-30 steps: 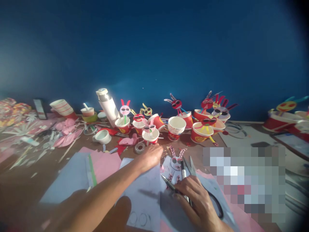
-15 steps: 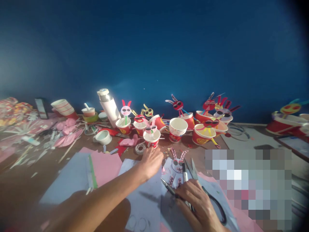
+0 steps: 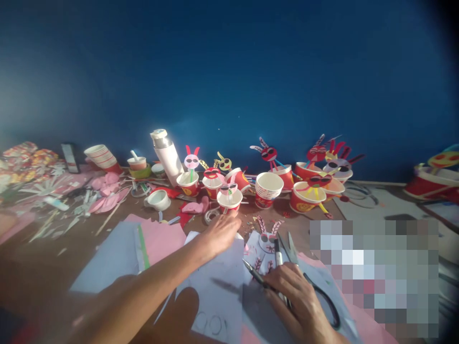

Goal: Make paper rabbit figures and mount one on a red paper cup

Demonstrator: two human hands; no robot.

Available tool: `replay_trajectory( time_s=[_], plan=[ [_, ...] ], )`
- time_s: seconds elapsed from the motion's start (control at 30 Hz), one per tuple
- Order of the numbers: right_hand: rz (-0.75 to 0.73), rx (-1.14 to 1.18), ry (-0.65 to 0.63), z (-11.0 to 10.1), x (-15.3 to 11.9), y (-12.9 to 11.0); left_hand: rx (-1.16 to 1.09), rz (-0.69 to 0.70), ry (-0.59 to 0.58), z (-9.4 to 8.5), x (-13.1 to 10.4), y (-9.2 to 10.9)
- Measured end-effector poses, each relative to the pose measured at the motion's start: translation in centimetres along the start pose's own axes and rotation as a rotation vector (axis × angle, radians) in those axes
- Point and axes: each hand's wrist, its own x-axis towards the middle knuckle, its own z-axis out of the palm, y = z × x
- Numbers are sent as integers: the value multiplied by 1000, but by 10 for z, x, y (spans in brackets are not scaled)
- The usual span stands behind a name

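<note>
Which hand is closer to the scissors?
Right. The right hand is just beside the scissors; the left hand is farther off to their left, near a paper cup.

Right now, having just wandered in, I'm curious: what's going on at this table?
A person is at a craft table. Their right hand holds a pen over pale paper, with a marker and scissors close by; whether the marker is gripped too, I can't tell. The left hand reaches to the front paper cup; contact is unclear. A drawn face with long ears lies ahead of the pen. Beyond, several cups hold colourful paper faces.
</note>
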Motion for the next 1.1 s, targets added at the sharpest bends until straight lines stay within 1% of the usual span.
replay_trajectory(
  time_s=[0.07,0.17,0.2,0.23,0.27,0.37,0.43,0.5,0.57,0.77,0.9,1.1],
  plan=[
    [40,14,-1,-1,0,-2,-31,-28,72,-3,-8,-1],
    [126,42,23,-3,0,-5,-148,-84,237,-3,-27,-1],
    [168,49,26,-4,0,-6,-338,-108,368,-1,-35,-1],
    [210,52,24,-4,-1,-6,-524,-125,438,2,-43,0],
    [248,50,21,-3,-1,-7,-707,-169,456,6,-50,1],
    [299,18,0,0,-4,-7,-1241,-353,388,20,-65,6],
    [301,-7,-9,2,-6,-5,-1484,-437,366,28,-69,8],
    [301,-25,-13,3,-7,-4,-1629,-449,358,34,-71,8],
    [300,-40,-13,3,-7,-2,-1693,-437,334,38,-70,8],
    [292,-77,-20,2,-6,0,-1728,-416,272,40,-70,9],
    [291,-77,-10,3,-5,-1,-1700,-448,217,41,-71,12],
    [298,-66,-18,4,-4,-1,-1659,-441,202,43,-70,14]
  ],
)
